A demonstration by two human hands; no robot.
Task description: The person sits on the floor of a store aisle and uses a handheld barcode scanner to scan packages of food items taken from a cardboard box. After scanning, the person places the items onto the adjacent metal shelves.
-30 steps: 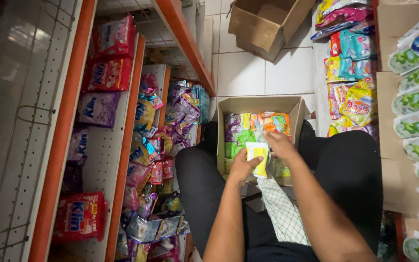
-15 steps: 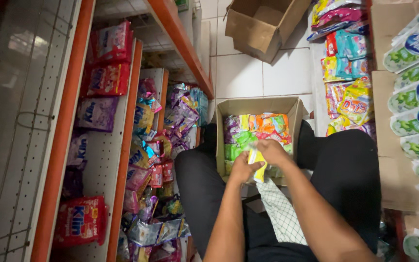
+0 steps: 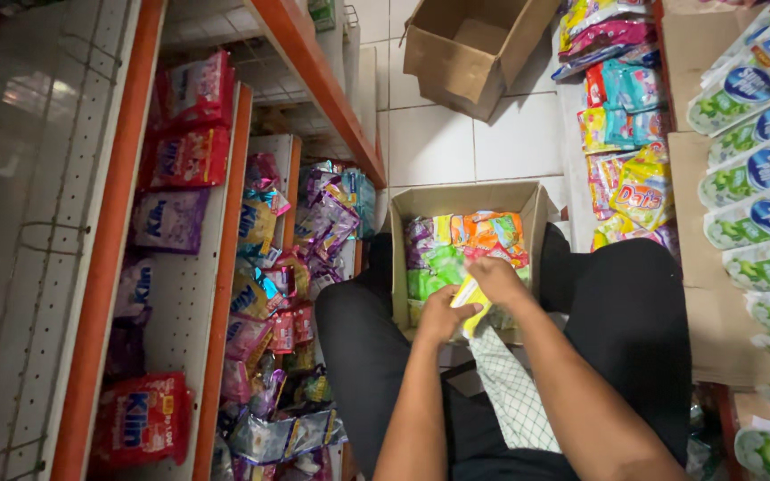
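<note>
Over cardboard box: hands pinch glossy yellow sachet.

There is a single view, from a camera worn on the person's head, looking steeply down over the forearms to the lap. It sits close: the left hand and right hand meet near the middle of the frame, just over the near edge of the open cardboard box resting between the knees. Left of that box, orange-edged shelves run up the frame, seen from above. Beyond the box lies white tiled floor with a second, empty carton. Right of the box, stacked packets fill the edge.
</note>
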